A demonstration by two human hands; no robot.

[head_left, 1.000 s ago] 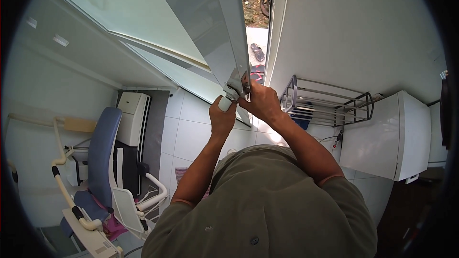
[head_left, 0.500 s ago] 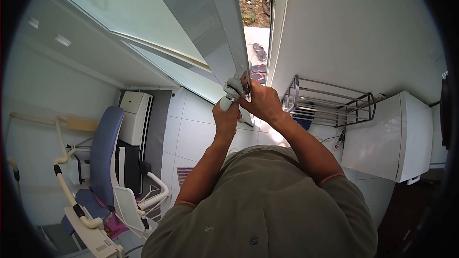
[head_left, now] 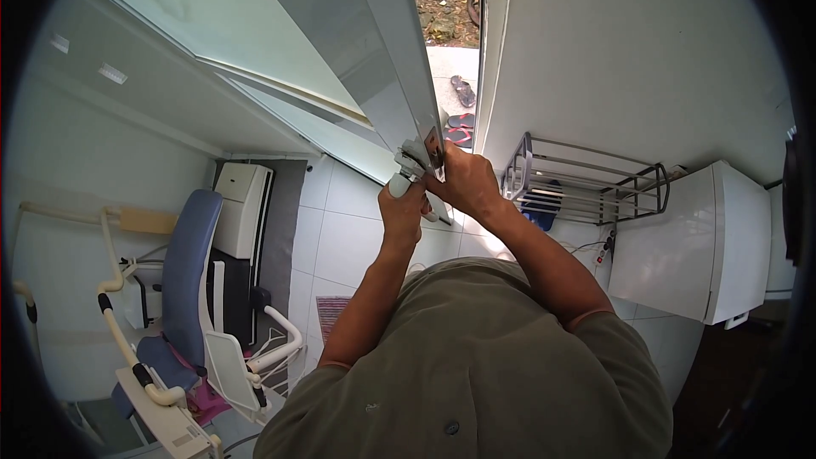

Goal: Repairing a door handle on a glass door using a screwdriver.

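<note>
One blue padded backrest (head_left: 194,255) stands well to the left of the grey door (head_left: 365,51), which I use as landmark for every place. Next comes the left hand (head_left: 402,214), just below the door's near end; it is curled nearly closed around the pale handle (head_left: 399,186), with the thumb lying along it. This handle sits on the door's face, close to its edge. I judge it to be stiff, light and smooth, so a dry grip around its neck should be better than one at the rounded tip. The door itself is probably heavy, but its weight seems carried elsewhere. On its edge is a metal lock plate (head_left: 434,147), likely hard and thin. The right hand (head_left: 470,180) is bent against this edge beside the plate; whether its fingers pinch something, I cannot tell. Right of the door, well apart, is a metal rack (head_left: 595,153).
</note>
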